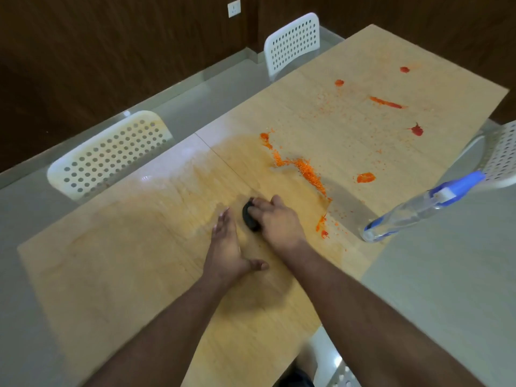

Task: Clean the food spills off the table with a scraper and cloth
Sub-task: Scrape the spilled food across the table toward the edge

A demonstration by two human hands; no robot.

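The right hand (275, 219) is gripping a black scraper (249, 215) on the wooden table (111, 275), just short of the orange crumb trail (304, 169). Beside the scraper, the left hand (227, 247) is lying flat, fingers straight. A spray bottle (418, 210) is lying right of the scraper.

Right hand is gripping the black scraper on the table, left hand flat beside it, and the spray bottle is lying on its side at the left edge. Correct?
Not quite. The head view shows the spray bottle at the table's right edge, not left. The right hand grips the scraper; the left hand lies flat beside it.
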